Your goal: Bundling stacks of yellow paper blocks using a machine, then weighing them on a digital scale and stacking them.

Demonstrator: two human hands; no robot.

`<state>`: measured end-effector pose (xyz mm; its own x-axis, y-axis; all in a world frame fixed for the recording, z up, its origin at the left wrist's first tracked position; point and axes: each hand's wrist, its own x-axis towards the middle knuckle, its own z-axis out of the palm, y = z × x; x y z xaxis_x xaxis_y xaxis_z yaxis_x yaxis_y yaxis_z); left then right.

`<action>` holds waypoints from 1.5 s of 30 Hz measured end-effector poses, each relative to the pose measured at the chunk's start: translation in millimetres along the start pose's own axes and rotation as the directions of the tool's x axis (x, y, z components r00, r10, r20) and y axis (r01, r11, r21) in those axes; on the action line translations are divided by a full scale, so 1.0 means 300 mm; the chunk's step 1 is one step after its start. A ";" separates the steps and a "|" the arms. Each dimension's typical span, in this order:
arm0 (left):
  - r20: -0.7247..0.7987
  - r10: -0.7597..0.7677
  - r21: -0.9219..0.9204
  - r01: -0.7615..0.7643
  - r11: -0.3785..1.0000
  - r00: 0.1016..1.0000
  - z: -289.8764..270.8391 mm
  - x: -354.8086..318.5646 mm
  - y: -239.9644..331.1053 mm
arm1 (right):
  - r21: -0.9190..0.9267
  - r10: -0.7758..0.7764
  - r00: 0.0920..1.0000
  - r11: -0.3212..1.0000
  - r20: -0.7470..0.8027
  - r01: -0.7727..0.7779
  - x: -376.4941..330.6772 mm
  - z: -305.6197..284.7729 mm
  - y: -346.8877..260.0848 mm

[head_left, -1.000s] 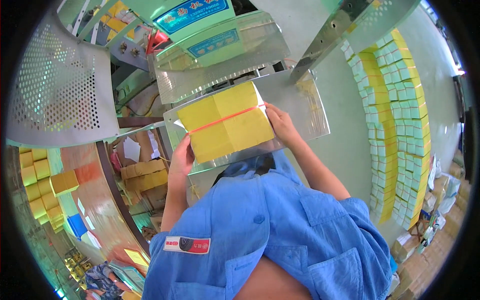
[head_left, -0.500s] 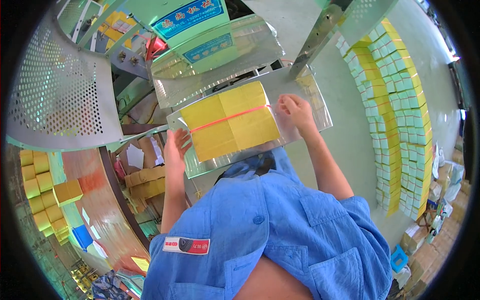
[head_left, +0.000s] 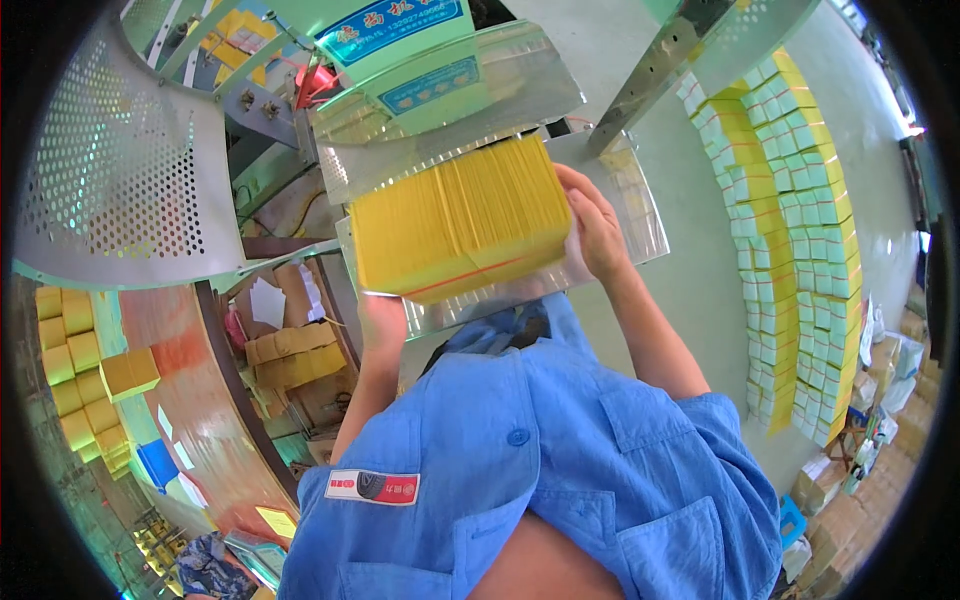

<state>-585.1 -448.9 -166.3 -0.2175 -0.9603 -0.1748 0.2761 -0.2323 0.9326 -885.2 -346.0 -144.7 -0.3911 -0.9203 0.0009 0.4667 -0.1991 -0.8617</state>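
Observation:
A thick bundle of yellow paper (head_left: 460,215) is tipped up over the metal work surface, its many layered edges facing up. A red band (head_left: 485,272) runs along its near side. My left hand (head_left: 383,318) grips the near left corner, its fingers mostly hidden beneath and behind the bundle. At the right end my right hand (head_left: 597,225) presses against the side, fingers pointing away from me and partly hidden. Both hands hold the bundle between them. The metal work surface (head_left: 632,215) shows beyond my right hand.
Behind the bundle stands a machine with a clear guard (head_left: 540,75). A perforated metal panel (head_left: 130,190) is at left, a metal post (head_left: 650,85) at right. Long rows of banded paper bundles (head_left: 770,240) line the right floor. A wooden table (head_left: 195,400) stands at lower left.
The bundle has been turned from lying flat to tipped up, bringing its layered edges into view. Both hands have closed in on its ends; before, they were apart from it or barely near.

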 end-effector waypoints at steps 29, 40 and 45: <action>0.381 -0.385 0.193 0.335 0.922 0.841 -0.271 0.302 -0.115 | -0.317 -0.065 0.978 0.948 -0.200 -0.002 -0.061 -0.140 0.084; 0.525 -0.523 0.290 0.436 0.852 0.672 0.156 0.178 -0.429 | -0.204 -0.007 0.906 0.975 -0.424 -0.088 -0.316 -0.294 0.106; 0.659 -0.552 0.318 0.476 0.820 0.511 0.741 -0.001 -0.711 | 0.035 0.152 0.762 0.985 -0.629 -0.167 -0.675 -0.593 -0.096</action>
<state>-852.2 -364.6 -295.0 -0.8806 -0.2604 -0.3959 -0.1746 -0.5984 0.7819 -960.5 -94.1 -210.3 -0.7266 -0.5199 -0.4492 0.5528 -0.0541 -0.8315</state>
